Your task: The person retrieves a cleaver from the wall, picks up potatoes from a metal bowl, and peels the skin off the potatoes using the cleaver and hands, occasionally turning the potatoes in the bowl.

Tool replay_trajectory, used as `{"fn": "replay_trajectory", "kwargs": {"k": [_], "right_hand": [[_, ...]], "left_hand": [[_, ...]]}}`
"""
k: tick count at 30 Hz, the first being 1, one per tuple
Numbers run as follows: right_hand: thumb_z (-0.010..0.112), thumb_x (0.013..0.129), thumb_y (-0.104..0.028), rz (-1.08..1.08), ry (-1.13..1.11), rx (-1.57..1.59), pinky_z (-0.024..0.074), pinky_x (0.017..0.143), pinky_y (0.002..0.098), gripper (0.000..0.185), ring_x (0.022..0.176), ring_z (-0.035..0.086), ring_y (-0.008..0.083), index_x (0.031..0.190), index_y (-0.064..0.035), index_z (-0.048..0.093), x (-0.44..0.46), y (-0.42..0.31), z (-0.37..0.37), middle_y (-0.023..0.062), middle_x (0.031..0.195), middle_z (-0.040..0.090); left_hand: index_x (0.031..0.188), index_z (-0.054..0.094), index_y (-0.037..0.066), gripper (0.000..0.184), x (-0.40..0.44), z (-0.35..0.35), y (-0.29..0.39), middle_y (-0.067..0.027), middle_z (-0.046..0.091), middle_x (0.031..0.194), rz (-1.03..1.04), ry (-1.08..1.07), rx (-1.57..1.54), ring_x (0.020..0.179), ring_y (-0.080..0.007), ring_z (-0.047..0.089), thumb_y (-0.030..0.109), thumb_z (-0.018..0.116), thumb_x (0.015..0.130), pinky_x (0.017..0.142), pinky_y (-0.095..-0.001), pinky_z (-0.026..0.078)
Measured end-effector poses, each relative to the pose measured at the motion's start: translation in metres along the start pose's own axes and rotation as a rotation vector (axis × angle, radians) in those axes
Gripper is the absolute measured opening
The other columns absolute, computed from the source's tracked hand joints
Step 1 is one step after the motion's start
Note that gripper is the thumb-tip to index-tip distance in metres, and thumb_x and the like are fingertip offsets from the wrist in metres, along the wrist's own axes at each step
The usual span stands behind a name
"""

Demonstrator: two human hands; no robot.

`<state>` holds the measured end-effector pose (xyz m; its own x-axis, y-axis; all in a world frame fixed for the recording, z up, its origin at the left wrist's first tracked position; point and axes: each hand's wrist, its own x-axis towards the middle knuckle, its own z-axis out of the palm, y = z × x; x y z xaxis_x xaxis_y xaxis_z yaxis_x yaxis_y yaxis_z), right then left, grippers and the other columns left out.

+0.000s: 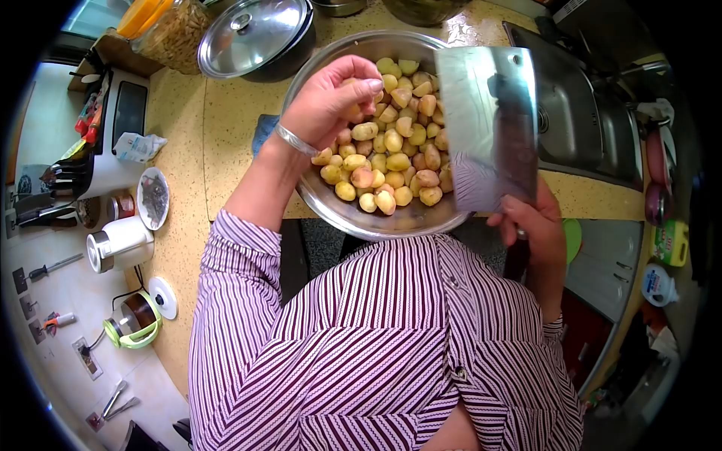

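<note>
My right hand (535,225) grips a cleaver (485,113) by its handle, with the broad shiny blade raised beside the right rim of a large metal basin (331,214). In the basin lie many small potatoes (395,161), some whole and some cut, with yellow flesh and patchy skin. Over the basin's left part is my left hand (335,101), a silver bangle (295,140) on its wrist. Its fingers are curled in and the thumb lies against them. Whatever they may hold is mostly hidden from my view.
Behind the basin stands a lidded pot (256,37), with a jar (177,34) to its left. A sink (556,113) is at the right. Along the left are a plate (153,198), a white appliance (120,244) and a glass kettle (135,319).
</note>
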<state>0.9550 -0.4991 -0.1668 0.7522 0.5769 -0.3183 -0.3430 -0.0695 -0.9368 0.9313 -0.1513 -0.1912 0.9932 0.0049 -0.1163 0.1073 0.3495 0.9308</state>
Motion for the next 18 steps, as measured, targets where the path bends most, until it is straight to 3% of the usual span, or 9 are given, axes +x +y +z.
{"fn": "replay_trajectory", "kwargs": {"k": [1,3,4,5,7,8,13,16,18], "right_hand": [[0.057,0.091,-0.007,-0.076,0.046,0.044,0.0448,0.053,0.0210,0.043,0.053,0.053,0.0082,0.132,0.0043,0.052,-0.001,0.003,-0.007,0.0078,0.079,0.066],[0.057,0.091,-0.007,-0.065,0.048,0.035,0.0442,0.053,0.0209,0.042,0.052,0.053,0.0082,0.131,0.0045,0.053,-0.003,0.001,-0.013,0.0084,0.079,0.066],[0.057,0.091,-0.008,-0.057,0.052,0.024,0.0437,0.052,0.0208,0.041,0.052,0.052,0.0082,0.130,0.0046,0.053,-0.004,-0.002,-0.013,0.0089,0.079,0.066],[0.057,0.091,-0.008,-0.058,0.050,0.021,0.0437,0.052,0.0208,0.041,0.052,0.052,0.0082,0.130,0.0046,0.053,-0.006,-0.002,-0.013,0.0089,0.079,0.066],[0.057,0.091,-0.009,-0.043,0.046,0.014,0.0421,0.052,0.0203,0.040,0.052,0.051,0.0079,0.129,0.0046,0.053,-0.008,-0.003,-0.010,0.0094,0.078,0.066],[0.057,0.091,-0.009,-0.044,0.047,0.014,0.0421,0.052,0.0203,0.040,0.052,0.051,0.0079,0.129,0.0046,0.053,-0.008,-0.004,-0.008,0.0094,0.078,0.066],[0.058,0.091,-0.010,-0.038,0.020,-0.010,0.0414,0.054,0.0199,0.039,0.055,0.052,0.0074,0.127,0.0044,0.055,-0.013,-0.007,-0.005,0.0091,0.081,0.066],[0.058,0.091,-0.010,-0.042,0.063,-0.034,0.0418,0.054,0.0198,0.039,0.056,0.052,0.0070,0.127,0.0040,0.055,-0.017,-0.006,0.000,0.0081,0.082,0.066],[0.059,0.092,-0.011,-0.023,0.058,-0.073,0.0421,0.055,0.0198,0.039,0.057,0.052,0.0066,0.128,0.0039,0.055,-0.021,-0.007,-0.001,0.0072,0.082,0.066]], "left_hand": [[0.102,0.061,0.006,0.014,-0.002,0.002,-0.002,-0.0012,0.062,0.091,-0.002,0.000,-0.001,0.088,-0.0130,0.060,0.010,0.068,0.091,0.081,-0.0318,0.051],[0.101,0.063,0.005,0.016,-0.007,0.005,-0.006,-0.0044,0.063,0.094,0.488,0.069,1.516,0.096,-0.0198,0.059,0.011,0.068,0.087,0.088,-0.0364,0.047],[0.097,0.064,0.007,0.016,-0.011,0.006,-0.008,-0.0066,0.062,0.094,0.624,0.026,1.860,0.101,-0.0248,0.056,0.011,0.066,0.082,0.092,-0.0382,0.043],[0.097,0.064,0.007,0.016,-0.013,0.009,-0.013,-0.0066,0.062,0.094,0.625,0.030,1.860,0.101,-0.0248,0.056,0.011,0.066,0.082,0.092,-0.0382,0.043],[0.094,0.064,0.010,0.013,-0.014,0.014,-0.028,-0.0053,0.061,0.091,0.278,-0.271,2.091,0.101,-0.0236,0.056,0.012,0.062,0.081,0.092,-0.0357,0.040],[0.090,0.063,0.011,0.010,-0.015,0.012,-0.036,-0.0047,0.060,0.089,0.399,-0.285,2.076,0.100,-0.0238,0.055,0.013,0.060,0.080,0.088,-0.0355,0.041],[0.090,0.062,0.011,0.012,-0.005,0.010,-0.043,-0.0051,0.060,0.087,0.357,-0.337,2.103,0.097,-0.0255,0.056,0.014,0.061,0.079,0.084,-0.0391,0.041],[0.095,0.063,0.008,0.016,-0.001,0.009,-0.032,-0.0087,0.064,0.094,0.196,-0.410,2.000,0.098,-0.0299,0.057,0.015,0.062,0.080,0.085,-0.0417,0.043],[0.106,0.064,0.007,0.022,0.002,0.013,-0.015,-0.0074,0.067,0.101,-0.003,-0.281,1.543,0.102,-0.0274,0.059,0.019,0.063,0.087,0.088,-0.0406,0.046]]}}
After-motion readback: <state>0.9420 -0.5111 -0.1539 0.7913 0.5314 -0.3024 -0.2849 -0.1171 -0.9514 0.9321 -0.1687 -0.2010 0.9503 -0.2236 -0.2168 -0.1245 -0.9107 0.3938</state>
